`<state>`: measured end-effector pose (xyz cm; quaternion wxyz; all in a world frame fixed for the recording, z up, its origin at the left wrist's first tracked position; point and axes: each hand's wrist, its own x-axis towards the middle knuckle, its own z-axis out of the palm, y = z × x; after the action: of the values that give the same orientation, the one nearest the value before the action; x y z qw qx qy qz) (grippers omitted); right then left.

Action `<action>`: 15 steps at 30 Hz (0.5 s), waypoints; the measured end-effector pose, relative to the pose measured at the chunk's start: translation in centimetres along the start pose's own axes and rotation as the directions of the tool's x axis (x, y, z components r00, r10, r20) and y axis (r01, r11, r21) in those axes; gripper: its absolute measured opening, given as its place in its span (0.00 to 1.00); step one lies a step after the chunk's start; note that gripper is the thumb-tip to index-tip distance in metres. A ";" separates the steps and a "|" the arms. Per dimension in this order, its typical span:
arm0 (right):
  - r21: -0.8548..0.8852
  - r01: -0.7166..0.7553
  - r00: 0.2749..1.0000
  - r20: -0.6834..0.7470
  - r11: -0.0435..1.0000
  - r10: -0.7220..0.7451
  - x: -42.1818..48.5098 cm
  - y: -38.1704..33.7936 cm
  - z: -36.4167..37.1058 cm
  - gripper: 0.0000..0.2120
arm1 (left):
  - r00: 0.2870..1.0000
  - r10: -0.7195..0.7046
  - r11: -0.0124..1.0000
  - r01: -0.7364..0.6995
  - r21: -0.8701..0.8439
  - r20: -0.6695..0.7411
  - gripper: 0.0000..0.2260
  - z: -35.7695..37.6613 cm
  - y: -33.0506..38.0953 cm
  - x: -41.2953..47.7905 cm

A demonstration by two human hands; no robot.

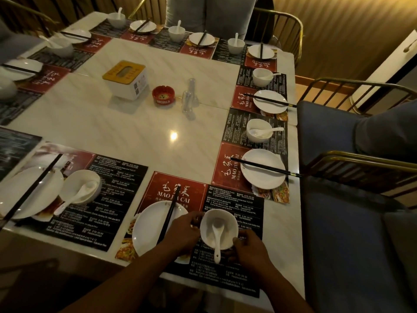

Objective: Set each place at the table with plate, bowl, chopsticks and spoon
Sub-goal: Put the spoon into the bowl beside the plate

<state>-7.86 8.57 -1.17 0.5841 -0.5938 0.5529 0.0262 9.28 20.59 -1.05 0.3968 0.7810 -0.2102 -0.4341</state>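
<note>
Both hands are on the bowl (228, 219) at the near place. The left hand (184, 231) comes in from the left, fingers curled round the bowl's far-left rim in a firm grasp. The right hand (249, 250) takes the opposite side, thumb up against the near-right wall and fingers tucked below. It grips too, though the fingertips are hidden under the bowl.

The bowl sits on the black half of the placemat (234, 199), just right of the plate (149, 227); whether it is resting or lifted a touch, I cannot tell. Inside it lies the white spoon (217, 245), scoop in the hollow and handle poking over the near rim toward the person, between the two hands.

The left wrist crosses the plate's right edge. The dark chopsticks (172, 207) lie slanted over the plate, tips on the red panel and the lower end lost behind that left hand.

To the left, a neighbouring bowl (77, 184) holds its own spoon. Out on the marble table (135, 132) stand a white tissue box (126, 82) with a yellow top and, just beside it, a red ashtray (163, 94).
</note>
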 end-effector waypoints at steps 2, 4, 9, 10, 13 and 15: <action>-0.039 0.018 1.000 0.007 0.999 -0.018 0.2 0.1 -0.2 0.07 | 1.000 0.000 1.000 0.000 0.011 -0.011 0.15 0.1 0.0 -0.1; -0.061 0.034 0.999 0.011 0.998 -0.033 0.4 0.2 -0.3 0.07 | 1.000 -0.001 1.000 0.002 0.020 -0.017 0.16 0.2 -0.1 -0.2; -0.097 0.061 0.998 0.037 0.993 -0.058 0.5 0.3 -0.7 0.09 | 0.998 -0.014 1.000 0.016 0.026 -0.064 0.17 0.2 -0.5 -0.4; -0.113 0.073 0.997 0.040 0.991 -0.069 0.4 0.3 -0.9 0.09 | 0.996 -0.024 1.000 0.025 0.015 -0.085 0.17 0.1 -0.6 -0.4; -0.237 0.116 0.993 0.048 0.965 -0.107 0.4 0.8 -2.2 0.07 | 0.988 -0.062 0.998 0.058 -0.033 -0.138 0.18 0.1 -1.0 -0.4; -0.313 0.114 0.993 0.058 0.943 -0.101 0.6 1.5 -3.3 0.05 | 0.983 -0.069 0.997 0.061 -0.051 -0.173 0.17 0.1 -1.3 -0.3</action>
<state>-10.63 6.24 -1.53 0.4932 -0.7082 0.4963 0.0946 9.03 21.51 -1.99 0.4171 0.8131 -0.1391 -0.3815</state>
